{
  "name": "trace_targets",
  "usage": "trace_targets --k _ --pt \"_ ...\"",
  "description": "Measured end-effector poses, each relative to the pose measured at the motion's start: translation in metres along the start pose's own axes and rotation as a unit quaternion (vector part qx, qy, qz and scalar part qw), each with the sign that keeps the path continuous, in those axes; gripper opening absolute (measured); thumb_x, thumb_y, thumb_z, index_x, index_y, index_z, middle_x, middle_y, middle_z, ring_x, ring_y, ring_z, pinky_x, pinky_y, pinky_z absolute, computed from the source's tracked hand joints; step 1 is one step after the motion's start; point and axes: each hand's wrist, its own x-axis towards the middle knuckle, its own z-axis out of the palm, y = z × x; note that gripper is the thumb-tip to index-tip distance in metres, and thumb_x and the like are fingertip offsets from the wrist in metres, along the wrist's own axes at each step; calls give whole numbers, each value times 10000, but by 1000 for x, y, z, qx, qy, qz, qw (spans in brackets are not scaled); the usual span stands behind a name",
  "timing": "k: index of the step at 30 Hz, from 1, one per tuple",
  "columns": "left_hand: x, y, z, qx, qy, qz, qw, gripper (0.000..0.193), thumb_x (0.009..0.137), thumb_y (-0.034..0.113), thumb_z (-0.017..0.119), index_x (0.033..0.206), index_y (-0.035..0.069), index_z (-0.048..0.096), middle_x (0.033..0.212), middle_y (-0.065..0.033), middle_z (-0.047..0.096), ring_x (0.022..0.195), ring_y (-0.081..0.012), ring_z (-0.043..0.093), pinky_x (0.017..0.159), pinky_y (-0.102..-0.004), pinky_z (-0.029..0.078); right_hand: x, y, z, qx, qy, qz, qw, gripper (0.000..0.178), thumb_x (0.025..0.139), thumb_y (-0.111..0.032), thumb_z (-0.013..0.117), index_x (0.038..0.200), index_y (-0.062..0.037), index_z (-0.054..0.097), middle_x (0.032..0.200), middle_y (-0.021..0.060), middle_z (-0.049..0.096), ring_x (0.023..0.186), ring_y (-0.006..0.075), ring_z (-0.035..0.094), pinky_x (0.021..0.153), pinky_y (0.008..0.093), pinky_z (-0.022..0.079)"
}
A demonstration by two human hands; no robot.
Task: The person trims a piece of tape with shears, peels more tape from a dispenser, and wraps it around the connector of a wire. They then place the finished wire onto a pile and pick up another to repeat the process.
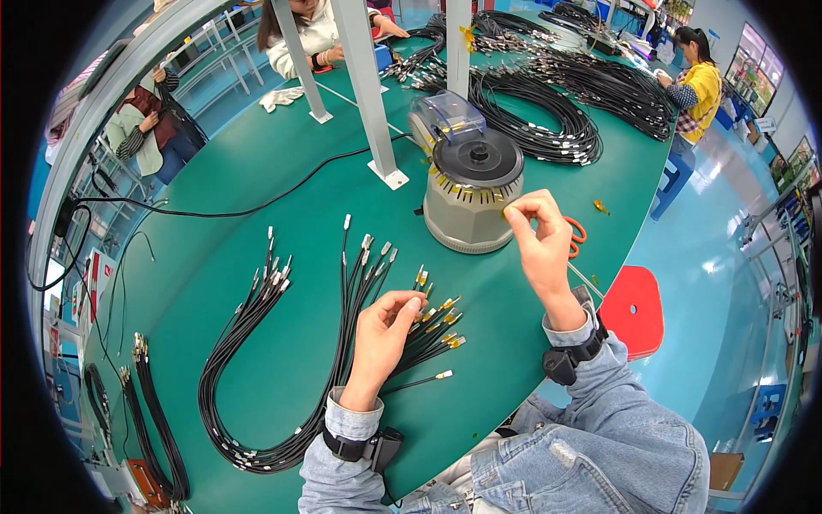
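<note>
My left hand [381, 341] is closed in a pinch among the cable ends, its fingertips at a black cable whose metal connector [421, 278] sticks up just past them. Beside it lie more connectors wrapped with amber tape [447, 319]. My right hand [543, 253] pinches at the side of a round grey tape dispenser [471, 214], thumb and forefinger on what looks like a small strip of amber tape. Short amber strips line the slots under its black top disc [478, 158]. A bundle of black cables [210, 390] loops to the left of my left hand.
Orange-handled scissors [577, 236] lie right of the dispenser. Metal posts [366, 86] stand on the green table [282, 184]. Large cable coils [548, 137] fill the far side, near other people. Another cable bundle [158, 428] lies at left. A red stool [634, 313] is at right.
</note>
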Motion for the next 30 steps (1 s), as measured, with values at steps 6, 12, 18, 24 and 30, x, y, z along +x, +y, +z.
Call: trace_targets --k 6,12,18,24,30 --pt "-2 7 -1 8 7 10 1000 182 873 122 551 968 -21 612 907 -69 639 808 -109 568 760 -243 449 -15 -20 -3 96 -53 56 992 60 841 -34 559 813 18 567 831 27 512 757 90 463 697 218 374" --pt "-11 26 2 0 31 58 998 172 871 108 552 978 -13 609 925 -65 632 840 -108 562 770 -243 444 -16 -49 5 188 -193 153 951 122 866 -84 547 829 32 561 836 33 519 765 96 469 702 231 382" --pt "-20 39 0 18 56 118 991 157 842 85 585 963 -12 612 914 -47 617 890 -103 545 771 -237 429 -20 -65 20 163 -272 104 943 127 870 -93 541 834 25 569 826 46 528 783 121 492 701 251 393" --pt "-23 44 -2 133 66 177 973 145 793 77 637 926 19 630 929 -63 604 890 -137 552 767 -251 425 -24 -71 28 70 -322 8 944 113 852 -120 553 807 -19 572 795 47 520 726 177 492 706 311 364" --pt "-23 38 -2 221 77 249 940 146 779 99 662 911 43 642 1019 -87 590 882 -189 566 778 -272 430 -23 -79 27 -3 -362 -16 932 95 855 -128 558 838 -45 601 820 65 558 809 194 525 795 323 365"
